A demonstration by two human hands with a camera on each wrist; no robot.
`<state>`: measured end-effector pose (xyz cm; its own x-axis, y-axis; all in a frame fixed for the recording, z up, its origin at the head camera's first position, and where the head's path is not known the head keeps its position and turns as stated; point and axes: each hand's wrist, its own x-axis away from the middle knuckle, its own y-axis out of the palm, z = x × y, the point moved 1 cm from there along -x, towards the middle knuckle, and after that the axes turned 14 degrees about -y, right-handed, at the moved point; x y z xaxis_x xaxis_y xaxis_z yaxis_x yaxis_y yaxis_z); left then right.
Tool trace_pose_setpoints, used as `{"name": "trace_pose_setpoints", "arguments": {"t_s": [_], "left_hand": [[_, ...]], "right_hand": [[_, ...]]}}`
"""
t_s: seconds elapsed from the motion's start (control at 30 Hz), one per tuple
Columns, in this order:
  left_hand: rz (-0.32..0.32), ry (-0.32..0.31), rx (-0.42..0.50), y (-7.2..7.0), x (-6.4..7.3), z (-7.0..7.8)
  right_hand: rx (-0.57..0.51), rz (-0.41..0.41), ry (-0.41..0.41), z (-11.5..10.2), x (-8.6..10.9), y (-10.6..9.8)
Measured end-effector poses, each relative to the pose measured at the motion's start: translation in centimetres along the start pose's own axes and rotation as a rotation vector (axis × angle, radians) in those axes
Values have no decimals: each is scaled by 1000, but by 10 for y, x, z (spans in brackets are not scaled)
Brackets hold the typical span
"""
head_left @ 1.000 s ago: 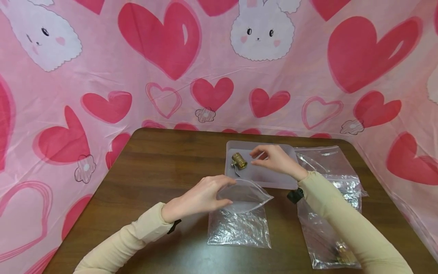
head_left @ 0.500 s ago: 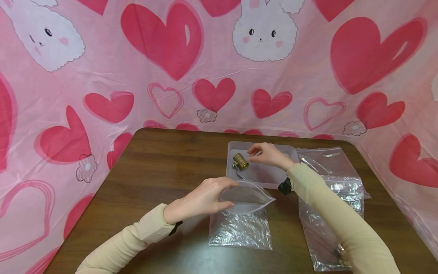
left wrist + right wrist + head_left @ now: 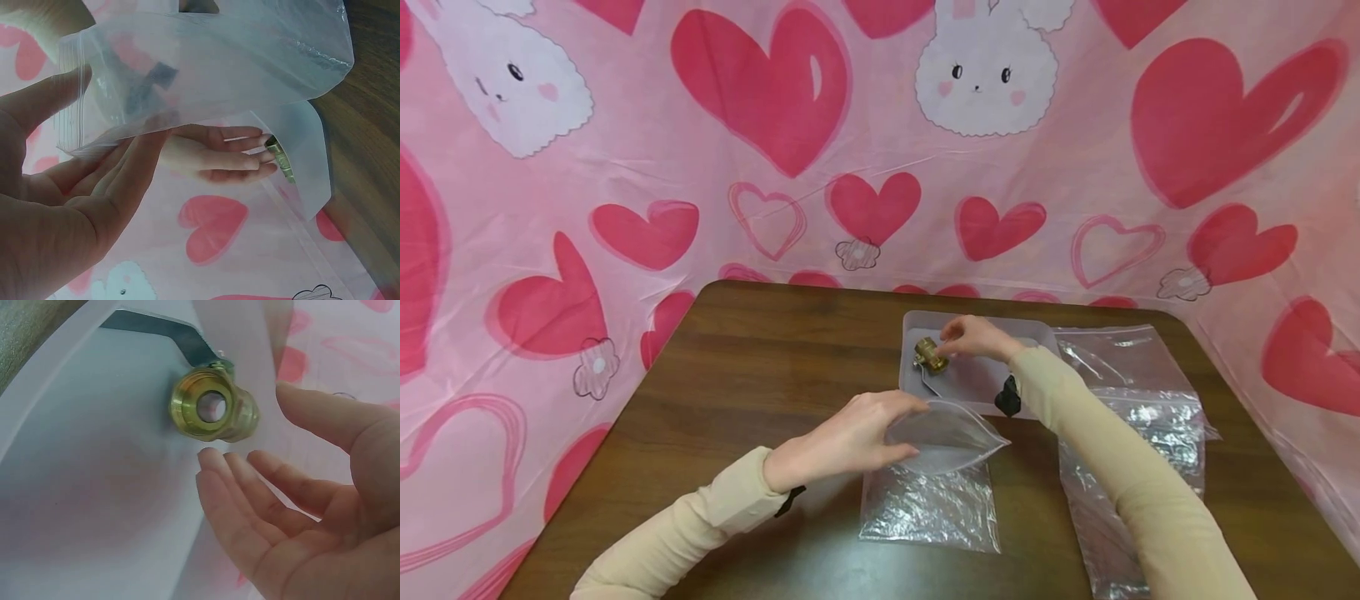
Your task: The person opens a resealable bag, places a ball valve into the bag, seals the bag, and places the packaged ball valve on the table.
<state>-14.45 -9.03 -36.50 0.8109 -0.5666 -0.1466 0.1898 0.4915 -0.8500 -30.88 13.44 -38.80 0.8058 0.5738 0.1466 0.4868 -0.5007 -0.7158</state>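
Note:
A zip bag (image 3: pixel 928 508) rests on the table, its raised mouth spread wide. My left hand (image 3: pixel 842 437) holds that mouth at its left side, thumb and fingers apart at the edges. In the left wrist view the zip strip (image 3: pixel 74 94) lies between thumb and fingers. A brass ball valve (image 3: pixel 931 357) with a grey lever handle (image 3: pixel 147 325) sits in a pale plastic tray (image 3: pixel 966 387). My right hand (image 3: pixel 981 337) is over the tray, right beside the valve. In the right wrist view its fingers (image 3: pixel 234 512) are spread around one side of the valve, a gap between.
More clear zip bags (image 3: pixel 1112 358) lie at the right, overlapping, partly under my right sleeve (image 3: pixel 1120 467). The tray stands near the back of the brown table (image 3: pixel 767 350). A pink heart-patterned cloth (image 3: pixel 880 108) hangs behind and at the sides.
My right hand has moved left across the tray to the valve, its fingers drawing closer. My left hand keeps the bag's mouth spread. The valve looks unmoved in the tray.

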Motion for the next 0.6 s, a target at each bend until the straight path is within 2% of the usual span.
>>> {"name": "trace_pose_setpoints", "arguments": {"t_s": [0.23,0.37,0.6], "left_hand": [[-12,1,6,-1,0,1],[-11,-1,2,-1,1,0],[-7,2,-13,-1,1,0]], "right_hand": [[20,-40,58,5,-6,6],[42,-74,70,4,-7,8],[37,-89,86,-1,-10,9]]}}
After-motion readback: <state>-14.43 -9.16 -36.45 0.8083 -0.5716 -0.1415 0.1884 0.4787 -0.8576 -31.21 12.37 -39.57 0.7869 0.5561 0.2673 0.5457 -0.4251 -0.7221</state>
